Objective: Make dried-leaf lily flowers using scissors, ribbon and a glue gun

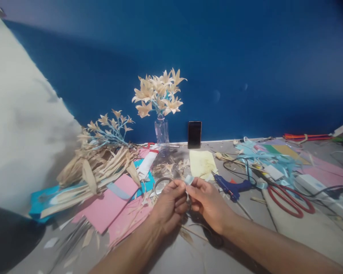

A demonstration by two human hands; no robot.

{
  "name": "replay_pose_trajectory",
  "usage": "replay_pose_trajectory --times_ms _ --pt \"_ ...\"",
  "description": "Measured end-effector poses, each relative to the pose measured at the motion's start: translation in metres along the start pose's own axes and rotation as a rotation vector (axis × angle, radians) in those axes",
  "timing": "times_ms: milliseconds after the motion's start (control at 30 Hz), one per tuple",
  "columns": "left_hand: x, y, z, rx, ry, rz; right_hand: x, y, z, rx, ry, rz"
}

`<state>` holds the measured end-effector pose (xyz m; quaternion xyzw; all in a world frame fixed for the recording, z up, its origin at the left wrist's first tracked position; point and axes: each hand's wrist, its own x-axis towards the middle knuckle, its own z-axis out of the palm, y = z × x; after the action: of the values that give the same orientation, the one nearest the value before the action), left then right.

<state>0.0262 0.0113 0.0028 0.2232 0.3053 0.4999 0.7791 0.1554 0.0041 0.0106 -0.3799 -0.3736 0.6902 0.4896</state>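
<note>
Both hands meet at the front middle of the tabletop, fingertips close together. A small pale blue strip [189, 179], of paper or ribbon, sticks up between them. My left hand [171, 203] is closed, its thumb and forefinger pinching at the strip's lower left end. From the other side my right hand [207, 201] grips the strip between thumb and fingers. Just right of the hands lies a blue glue gun [233, 187], its nozzle toward a pale yellow sheet [202, 163]. A roll of tape [160, 185] is partly hidden behind my left hand.
Behind stand a clear bottle [161, 133] of cream flowers [160, 91] and a phone [194, 134] against the blue wall. Dried husks [97, 171] and pink paper [103, 209] cover the left. Red-handled scissors [291, 199] and a white power strip [322, 190] lie right.
</note>
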Motion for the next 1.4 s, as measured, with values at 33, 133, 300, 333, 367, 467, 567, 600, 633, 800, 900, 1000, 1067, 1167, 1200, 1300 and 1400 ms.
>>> replay_pose_trajectory --times_ms 33,133,300,333,367,467,567,600,633,800,900,1000,1067,1167,1200,1300,1400 --pt "-0.001 0.000 0.001 0.006 0.002 0.006 0.001 0.001 0.001 0.024 0.011 -0.003" --pt "-0.003 0.002 0.002 0.000 0.064 0.041 0.002 -0.004 0.000 0.017 0.039 -0.013" --pt "-0.006 0.006 0.003 0.112 0.128 0.165 0.011 -0.024 -0.014 -0.264 0.103 -0.055" --pt "-0.007 0.006 0.003 0.157 0.124 0.195 0.013 -0.027 -0.018 -0.310 0.115 -0.065" --pt "-0.007 0.007 0.003 0.196 0.117 0.211 0.015 -0.029 -0.021 -0.340 0.129 -0.073" --pt "-0.008 0.006 0.005 0.267 0.082 0.194 0.020 -0.027 -0.027 -0.365 0.160 -0.085" --pt "-0.008 0.006 0.006 0.295 0.064 0.175 0.022 -0.021 -0.029 -0.343 0.165 -0.079" --pt "-0.008 0.005 0.007 0.299 0.055 0.173 0.022 -0.019 -0.030 -0.334 0.165 -0.076" --pt "-0.008 0.005 0.007 0.300 0.045 0.171 0.022 -0.018 -0.030 -0.327 0.164 -0.073" --pt "-0.006 0.000 0.007 0.305 -0.003 0.099 0.021 -0.018 -0.028 -0.333 0.120 -0.093" --pt "-0.005 -0.003 0.006 0.293 -0.002 0.070 0.019 -0.019 -0.026 -0.331 0.090 -0.100" --pt "-0.005 -0.004 0.007 0.289 0.024 0.070 0.017 -0.019 -0.025 -0.326 0.074 -0.096" --pt "-0.004 -0.004 0.007 0.293 0.051 0.070 0.017 -0.019 -0.026 -0.321 0.063 -0.102" --pt "-0.004 -0.004 0.007 0.292 0.090 0.060 0.016 -0.020 -0.025 -0.307 0.056 -0.106" --pt "-0.004 -0.004 0.007 0.291 0.101 0.060 0.016 -0.020 -0.025 -0.301 0.056 -0.107" --pt "-0.003 -0.004 0.006 0.293 0.130 0.063 0.015 -0.021 -0.024 -0.279 0.055 -0.105" --pt "-0.003 -0.005 0.006 0.293 0.142 0.070 0.015 -0.022 -0.024 -0.266 0.049 -0.087"
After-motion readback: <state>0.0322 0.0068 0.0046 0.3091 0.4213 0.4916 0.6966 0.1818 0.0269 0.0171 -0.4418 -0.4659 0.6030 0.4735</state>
